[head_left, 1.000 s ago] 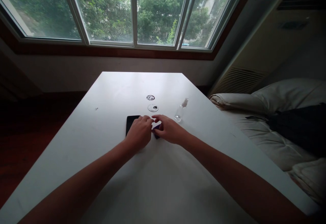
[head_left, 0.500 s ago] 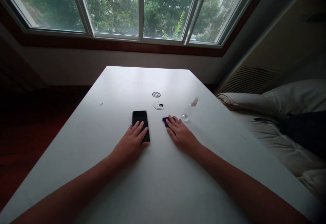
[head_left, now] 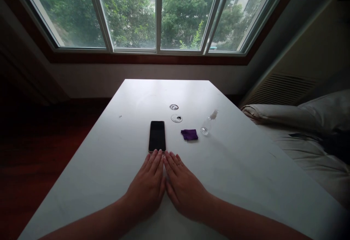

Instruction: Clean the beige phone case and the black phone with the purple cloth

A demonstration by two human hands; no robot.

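Both hands lie flat, side by side, on the white table (head_left: 90, 174). My left hand (head_left: 147, 185) has its fingers stretched forward, the tips at the near edge of a black smartphone (head_left: 157, 135). Beside it, my right hand (head_left: 186, 189) is also flat, its fingertips close to the phone's near right corner. Neither hand holds anything. The phone lies with its dark screen up. To its right is a folded purple cloth (head_left: 189, 134), and past that stands a clear spray bottle (head_left: 209, 124) with a whitish top.
Beyond the phone, a round cable hole (head_left: 174, 107) and a loose-looking round cover (head_left: 176, 118) sit in the tabletop. A window (head_left: 131, 14) is at the far side. On the right is a bed with pale bedding (head_left: 284, 114).
My left hand has drawn back off the phone's screen. My right hand has left the purple cloth and moved in beside the left, uncovering the cloth. The view has shifted slightly.
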